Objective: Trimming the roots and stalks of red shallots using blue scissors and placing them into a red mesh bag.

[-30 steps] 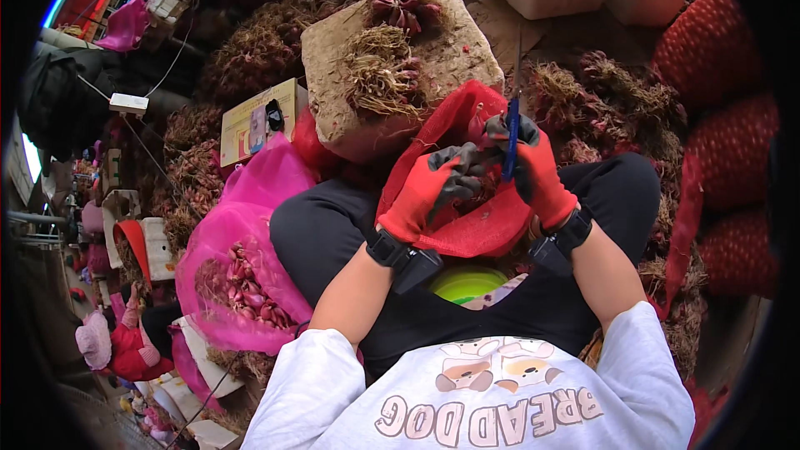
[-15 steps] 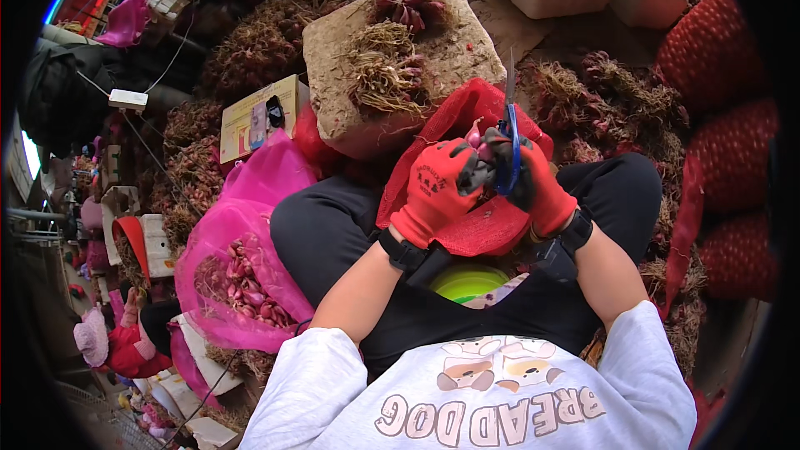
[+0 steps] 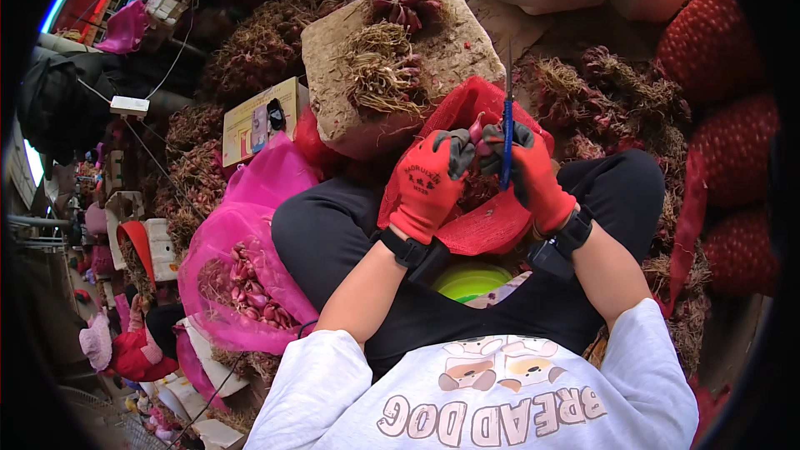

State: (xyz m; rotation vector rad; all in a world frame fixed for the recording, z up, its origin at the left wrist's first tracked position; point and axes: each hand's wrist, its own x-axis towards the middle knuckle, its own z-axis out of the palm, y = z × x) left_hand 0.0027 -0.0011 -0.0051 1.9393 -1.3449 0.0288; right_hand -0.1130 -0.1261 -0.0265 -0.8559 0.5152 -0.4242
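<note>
My left hand (image 3: 432, 179), in a red glove with dark fingertips, pinches a small pink-purple shallot (image 3: 477, 130) over my lap. Close beside it, my right hand (image 3: 537, 179), gloved alike, is closed on blue-handled scissors (image 3: 507, 137). The scissors' blades point away from me and are seen nearly edge-on. Beneath both hands a red mesh bag (image 3: 483, 233) lies spread across my legs, with dry roots and trimmings in its mouth. To my left, a pink mesh bag (image 3: 204, 262) holds loose shallots (image 3: 254, 287).
A worn foam block (image 3: 454, 42) ahead carries bunches of rooted shallots (image 3: 383, 67). Heaps of shallots (image 3: 608, 100) lie right, beside filled red sacks (image 3: 733, 150). A green bowl (image 3: 471, 282) sits between my legs. Another person (image 3: 137, 354) sits at far left.
My hands have drawn slightly apart. The scissors have turned from showing their handle loop to edge-on. The white bin at the top has shifted and looks blurred.
</note>
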